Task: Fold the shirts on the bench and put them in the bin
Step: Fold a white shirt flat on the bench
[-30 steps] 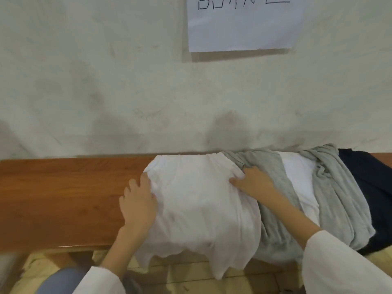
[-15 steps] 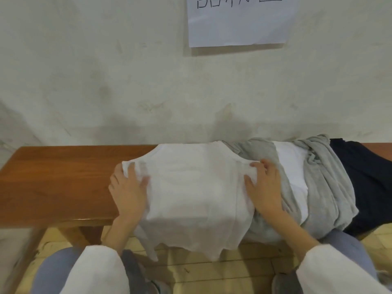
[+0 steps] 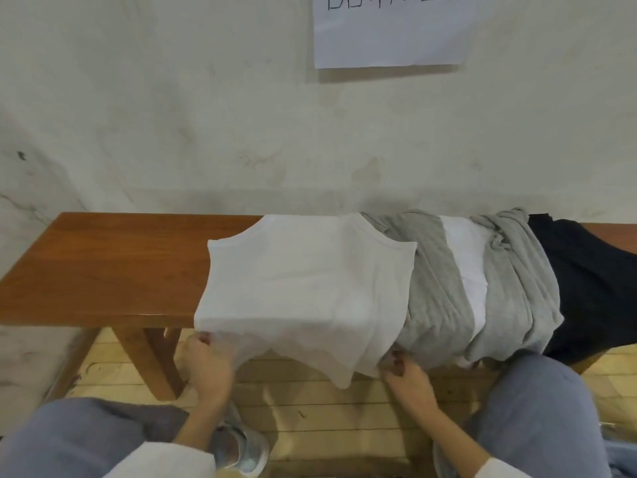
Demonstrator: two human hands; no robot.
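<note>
Head view: thin white cotton T-shirt (image 3: 303,288) lies flat on brown wooden bench (image 3: 103,270), long axis front-to-back, hem hanging over near edge. Left hand (image 3: 206,367) and right hand (image 3: 406,377) each pinch a hem corner; shirt body lies up-and-away from fingers, hands equally near. Fingertips partly under cloth. Grey-white-dark clothes heap (image 3: 441,298) under shirt's right side. Bin not visible.

Scuffed pale wall (image 3: 172,115), white paper sheet (image 3: 389,39) on it, brown wooden bench (image 3: 103,263), seemingly plank floor (image 3: 310,412)

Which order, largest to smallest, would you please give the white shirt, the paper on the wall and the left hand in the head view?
1. white shirt
2. paper, cut off at the frame's top
3. left hand, smallest though nearest the camera
</note>
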